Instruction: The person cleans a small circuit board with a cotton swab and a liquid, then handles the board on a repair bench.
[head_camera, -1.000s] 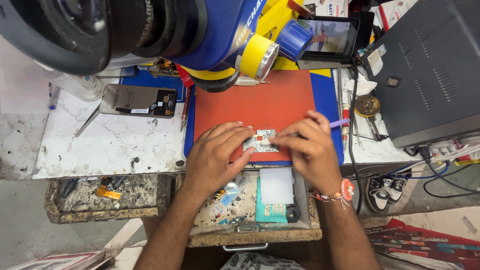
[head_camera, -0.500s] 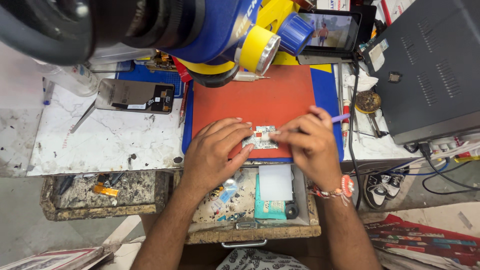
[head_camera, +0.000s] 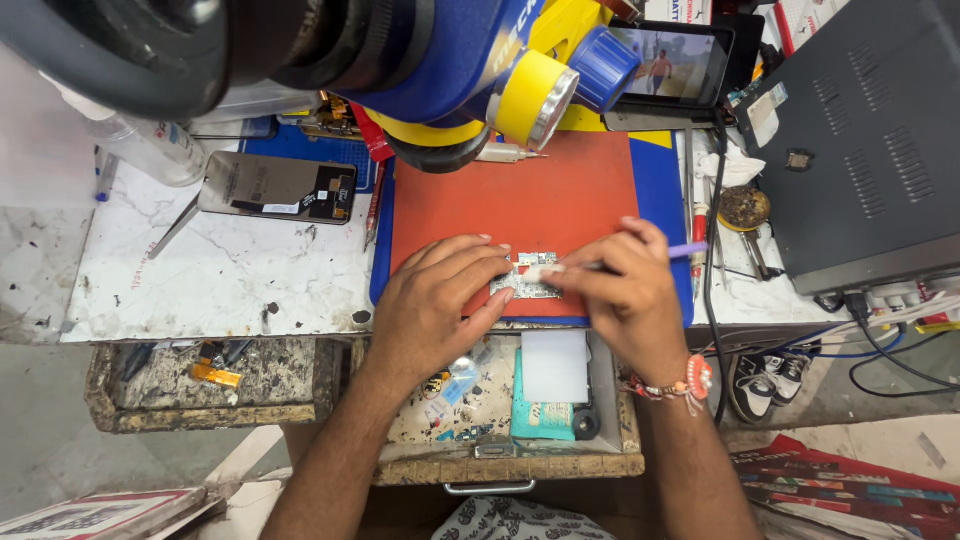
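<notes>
A small silver circuit board (head_camera: 527, 278) lies near the front edge of the red work mat (head_camera: 520, 195). My left hand (head_camera: 435, 305) rests on the mat and pins the board's left end with its fingertips. My right hand (head_camera: 625, 290) grips a thin purple-handled tool (head_camera: 685, 250) like a pen, its tip on the board's right part. Both wrists hang over the open drawer below.
A blue and yellow microscope head (head_camera: 480, 60) looms over the mat. A phone screen part (head_camera: 275, 188) lies on the white marble top at left. A small tablet (head_camera: 670, 65) plays video at the back. A grey metal box (head_camera: 860, 130) stands right. The open drawer (head_camera: 520, 400) holds several small parts.
The view shifted slightly. Both hands stay on the board, with the right hand's tool making only small moves.
</notes>
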